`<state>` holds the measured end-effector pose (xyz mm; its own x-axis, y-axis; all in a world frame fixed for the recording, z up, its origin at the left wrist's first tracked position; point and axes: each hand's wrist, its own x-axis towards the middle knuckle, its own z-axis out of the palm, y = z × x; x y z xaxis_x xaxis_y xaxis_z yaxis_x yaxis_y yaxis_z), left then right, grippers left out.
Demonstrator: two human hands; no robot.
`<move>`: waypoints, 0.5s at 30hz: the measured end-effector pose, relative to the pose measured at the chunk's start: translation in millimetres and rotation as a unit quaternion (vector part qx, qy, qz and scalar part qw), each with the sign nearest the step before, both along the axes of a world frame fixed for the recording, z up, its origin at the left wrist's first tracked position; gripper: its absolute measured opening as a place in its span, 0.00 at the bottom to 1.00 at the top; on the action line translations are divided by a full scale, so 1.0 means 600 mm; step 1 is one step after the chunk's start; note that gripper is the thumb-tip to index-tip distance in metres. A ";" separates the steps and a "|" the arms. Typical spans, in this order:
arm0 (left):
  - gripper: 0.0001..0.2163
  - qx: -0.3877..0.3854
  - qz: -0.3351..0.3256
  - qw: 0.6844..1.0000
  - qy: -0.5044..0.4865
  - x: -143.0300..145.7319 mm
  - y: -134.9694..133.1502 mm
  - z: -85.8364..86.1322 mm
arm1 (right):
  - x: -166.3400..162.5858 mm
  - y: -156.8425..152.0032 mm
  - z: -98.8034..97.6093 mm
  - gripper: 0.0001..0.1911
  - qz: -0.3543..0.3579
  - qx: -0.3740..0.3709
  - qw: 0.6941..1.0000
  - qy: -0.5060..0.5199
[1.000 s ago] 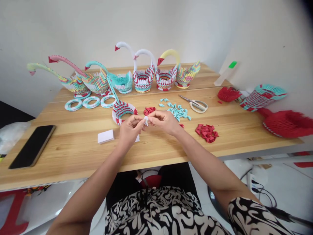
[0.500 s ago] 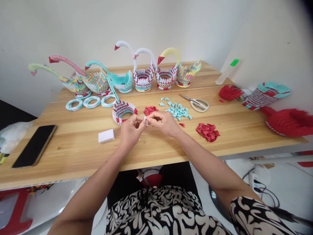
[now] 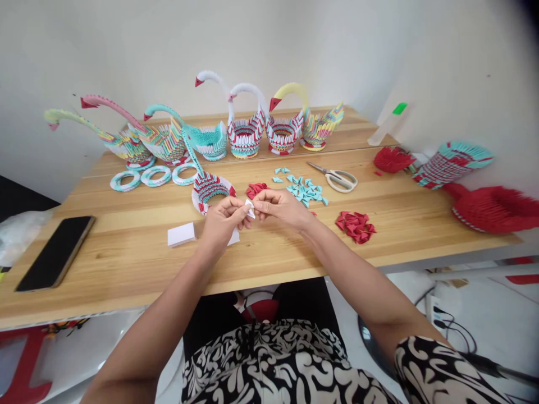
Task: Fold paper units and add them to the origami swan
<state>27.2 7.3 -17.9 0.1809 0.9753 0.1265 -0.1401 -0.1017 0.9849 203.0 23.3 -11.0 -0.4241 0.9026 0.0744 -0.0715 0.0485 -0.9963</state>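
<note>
My left hand (image 3: 222, 221) and my right hand (image 3: 281, 207) meet over the middle of the wooden table (image 3: 126, 252), both pinching one small white folded paper piece (image 3: 250, 208) between their fingertips. A stack of white paper slips (image 3: 181, 234) lies just left of my left hand, and more white paper shows under that hand. Behind the hands stand a half-built paper ring with a teal neck (image 3: 209, 186), a small red pile (image 3: 256, 189) and scattered teal folded pieces (image 3: 307, 191).
A row of paper swans (image 3: 246, 132) lines the far edge, with three teal rings (image 3: 155, 175) before them. Scissors (image 3: 337, 178), a red pile (image 3: 356, 226), red and teal paper models (image 3: 452, 163) and a glue bottle (image 3: 387, 124) are right. A phone (image 3: 56, 251) lies left.
Both hands stayed together on the white piece, shifting their fingers slightly as they work it; the view wobbled a little.
</note>
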 end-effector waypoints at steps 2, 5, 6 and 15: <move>0.14 -0.002 -0.006 1.000 0.000 0.001 -0.001 0.001 | -0.001 0.001 -0.002 0.16 0.006 -0.004 1.000 0.005; 0.14 -0.005 -0.015 1.000 0.002 0.001 -0.002 0.002 | -0.001 0.000 -0.002 0.15 0.010 -0.002 1.000 0.003; 0.14 -0.004 -0.017 1.000 0.003 0.001 -0.002 0.002 | -0.001 0.000 -0.002 0.15 0.009 0.003 1.000 0.000; 0.12 0.037 0.006 0.998 0.047 0.002 0.000 0.002 | 0.001 0.000 -0.001 0.14 -0.004 0.031 0.999 -0.027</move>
